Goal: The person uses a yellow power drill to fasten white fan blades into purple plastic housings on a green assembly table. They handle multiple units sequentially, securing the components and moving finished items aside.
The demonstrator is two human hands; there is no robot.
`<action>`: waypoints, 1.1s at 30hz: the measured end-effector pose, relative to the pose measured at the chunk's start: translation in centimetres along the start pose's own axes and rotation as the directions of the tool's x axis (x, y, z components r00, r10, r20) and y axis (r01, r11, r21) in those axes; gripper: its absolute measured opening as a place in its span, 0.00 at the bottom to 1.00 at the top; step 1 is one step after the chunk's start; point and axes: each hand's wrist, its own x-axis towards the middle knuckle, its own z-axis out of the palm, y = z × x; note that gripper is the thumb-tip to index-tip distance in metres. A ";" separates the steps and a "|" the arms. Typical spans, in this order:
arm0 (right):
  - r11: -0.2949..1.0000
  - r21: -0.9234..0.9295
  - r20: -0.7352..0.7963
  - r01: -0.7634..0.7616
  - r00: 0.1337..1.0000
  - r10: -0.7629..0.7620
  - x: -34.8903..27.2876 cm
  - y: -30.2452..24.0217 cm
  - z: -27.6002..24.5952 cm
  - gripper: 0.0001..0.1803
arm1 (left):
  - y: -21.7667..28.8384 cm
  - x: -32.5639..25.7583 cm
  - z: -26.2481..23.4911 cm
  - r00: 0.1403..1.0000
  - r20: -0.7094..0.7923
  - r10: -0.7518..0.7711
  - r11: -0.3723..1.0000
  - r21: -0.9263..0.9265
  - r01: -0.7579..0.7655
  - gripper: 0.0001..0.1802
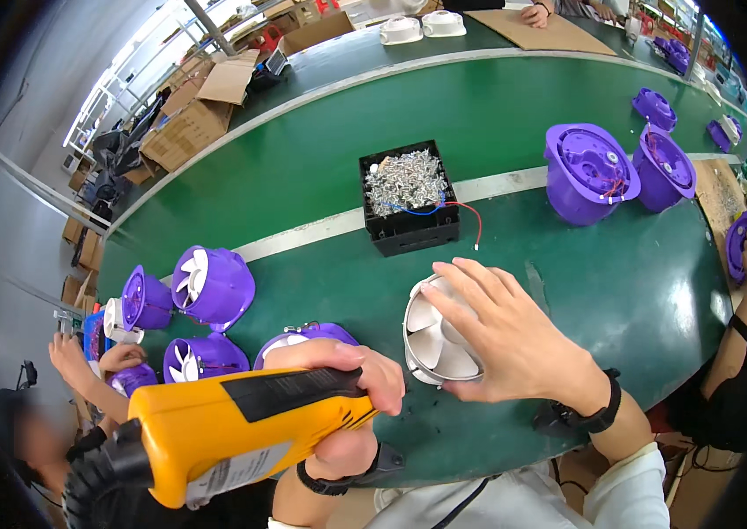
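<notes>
I see the green desk [497,106] carrying purple fan housings [212,284], a black bin of screws [408,196], and my work in front. My left hand [347,388] is clamped around a yellow electric screwdriver [215,432]; it looks heavy and rigid, best held at its dark handle. My right hand [501,331] lies spread, fingers apart, over a white fan impeller [435,339] on the desk near me. I judge the impeller light, with thin brittle blades, so I'd hold its rim.
</notes>
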 end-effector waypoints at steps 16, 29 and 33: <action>0.998 -0.031 0.006 0.052 0.999 -0.052 0.4 0.3 -0.2 0.49 | -0.2 2.1 0.9 0.992 0.101 -0.076 0.976 0.210 0.053 0.35; 0.970 -0.085 0.016 -0.226 0.974 0.228 -0.6 -1.3 -0.3 0.52 | -0.6 0.5 -0.2 0.995 -0.083 0.062 0.996 0.065 -0.057 0.37; 0.994 -0.098 0.139 -0.040 0.989 0.053 -0.5 -0.3 -2.4 0.52 | 0.6 0.6 -0.1 0.996 -0.054 0.077 0.956 0.288 -0.059 0.40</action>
